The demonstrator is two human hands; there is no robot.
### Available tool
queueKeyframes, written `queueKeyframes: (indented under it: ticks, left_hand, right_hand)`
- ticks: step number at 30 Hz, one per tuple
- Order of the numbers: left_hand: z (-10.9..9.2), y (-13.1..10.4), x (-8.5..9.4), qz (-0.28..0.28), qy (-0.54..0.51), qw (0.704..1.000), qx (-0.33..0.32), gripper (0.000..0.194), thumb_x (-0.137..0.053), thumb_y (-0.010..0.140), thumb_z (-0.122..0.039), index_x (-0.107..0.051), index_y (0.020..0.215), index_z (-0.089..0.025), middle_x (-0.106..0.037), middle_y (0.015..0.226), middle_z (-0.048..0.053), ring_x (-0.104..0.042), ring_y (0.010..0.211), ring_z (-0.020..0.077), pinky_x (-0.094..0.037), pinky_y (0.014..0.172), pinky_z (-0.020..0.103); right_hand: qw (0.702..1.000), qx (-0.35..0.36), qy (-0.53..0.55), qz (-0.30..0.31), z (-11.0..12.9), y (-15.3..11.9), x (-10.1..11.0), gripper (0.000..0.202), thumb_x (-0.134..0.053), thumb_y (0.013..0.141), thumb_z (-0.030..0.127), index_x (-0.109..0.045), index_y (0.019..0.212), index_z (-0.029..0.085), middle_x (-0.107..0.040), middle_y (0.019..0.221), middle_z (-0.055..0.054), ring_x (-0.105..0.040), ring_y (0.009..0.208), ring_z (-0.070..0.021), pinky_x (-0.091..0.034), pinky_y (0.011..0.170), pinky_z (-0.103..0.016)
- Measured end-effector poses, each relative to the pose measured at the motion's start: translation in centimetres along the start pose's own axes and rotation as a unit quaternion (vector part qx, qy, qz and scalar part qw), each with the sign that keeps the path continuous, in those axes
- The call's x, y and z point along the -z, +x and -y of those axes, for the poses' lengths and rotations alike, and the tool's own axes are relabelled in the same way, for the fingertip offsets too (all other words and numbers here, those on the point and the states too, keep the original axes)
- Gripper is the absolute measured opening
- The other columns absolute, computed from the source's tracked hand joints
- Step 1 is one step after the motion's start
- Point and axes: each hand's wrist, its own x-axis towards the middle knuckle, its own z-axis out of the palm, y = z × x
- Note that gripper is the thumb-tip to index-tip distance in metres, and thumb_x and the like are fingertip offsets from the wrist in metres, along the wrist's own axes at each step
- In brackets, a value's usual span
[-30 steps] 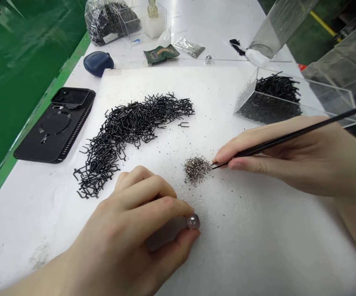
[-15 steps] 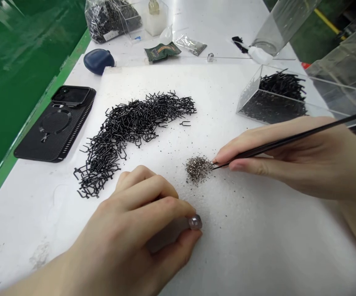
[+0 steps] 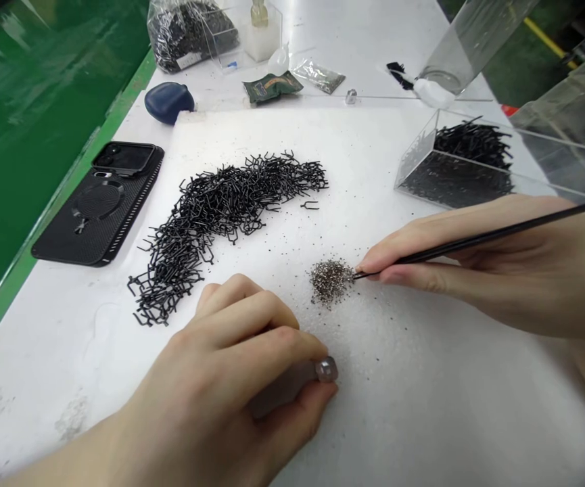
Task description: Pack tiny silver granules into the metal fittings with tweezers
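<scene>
My left hand (image 3: pixel 231 379) is closed, pinching a small translucent grey block with a rounded square end (image 3: pixel 326 369) between thumb and index finger, just above or on the white work surface (image 3: pixel 414 406). My right hand (image 3: pixel 515 277) grips slim black tweezers (image 3: pixel 495 235) like a pen. Their tips are at the right edge of a small heap of tiny brown and silvery grains (image 3: pixel 331 281); whether a grain is between the tips is too small to tell. Beyond my left hand lies a curved pile of black Y-shaped pieces (image 3: pixel 221 203), with one loose black fork-shaped piece (image 3: pixel 309 205) beside it.
A black phone case (image 3: pixel 97 203) lies at left, near a dark blue rounded object (image 3: pixel 169 103). A clear box of black sticks (image 3: pixel 469 162) stands behind my right hand. At the back are a bag of black pieces (image 3: pixel 191 37), a green packet (image 3: pixel 272 86) and a clear cylinder (image 3: pixel 467 47).
The view has shifted slightly, so everything sits a little further right. Both hands keep their grips, and the tweezer tips stay at the edge of the grain heap.
</scene>
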Motion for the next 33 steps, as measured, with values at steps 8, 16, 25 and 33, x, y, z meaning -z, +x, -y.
queueKeyframes:
  ticks: [8, 16, 25, 33]
  left_hand:
    - [-0.31, -0.12, 0.27, 0.006, 0.008, 1.0, 0.011, 0.021, -0.086, 0.104, -0.013, -0.086, 0.112, -0.033, -0.082, 0.096, -0.006, -0.073, 0.093, 0.0168, -0.062, 0.092, 0.033]
    - [-0.27, -0.26, 0.15, 0.007, 0.006, 1.0, 0.008, 0.02, -0.086, 0.106, -0.014, -0.086, 0.112, -0.033, -0.081, 0.097, -0.006, -0.072, 0.093, 0.0159, -0.06, 0.093, 0.031]
    - [-0.23, -0.28, 0.09, -0.003, -0.005, 1.0, -0.002, 0.018, -0.087, 0.103, -0.013, -0.086, 0.109, -0.03, -0.081, 0.095, -0.005, -0.072, 0.092, 0.0178, -0.06, 0.091, 0.034]
    - [-0.25, -0.14, -0.02, -0.006, -0.001, 1.0, -0.004, 0.018, -0.086, 0.104, -0.012, -0.085, 0.108, -0.029, -0.08, 0.094, -0.006, -0.071, 0.092, 0.017, -0.059, 0.092, 0.034]
  right_hand:
    - [1.0, -0.007, 0.012, -0.005, 0.34, 0.27, 0.12, 0.003, -0.099, 0.1, 0.039, -0.1, 0.102, 0.041, -0.098, 0.104, 0.005, -0.094, 0.096, -0.0256, -0.08, 0.086, -0.037]
    - [1.0, -0.002, -0.017, -0.01, 0.3, 0.01, 0.15, 0.003, -0.095, 0.103, 0.037, -0.098, 0.102, 0.039, -0.095, 0.096, 0.003, -0.091, 0.084, -0.0259, -0.078, 0.083, -0.04]
    - [1.0, 0.006, 0.006, -0.018, -0.15, -0.01, -0.24, 0.01, -0.097, 0.102, 0.031, -0.099, 0.104, 0.041, -0.097, 0.102, 0.004, -0.093, 0.09, -0.025, -0.08, 0.082, -0.037]
    - [0.999, 0.016, 0.011, -0.032, -0.12, -0.07, -0.48, 0.012, -0.099, 0.099, 0.031, -0.1, 0.101, 0.043, -0.097, 0.101, 0.008, -0.094, 0.089, -0.0218, -0.08, 0.081, -0.03]
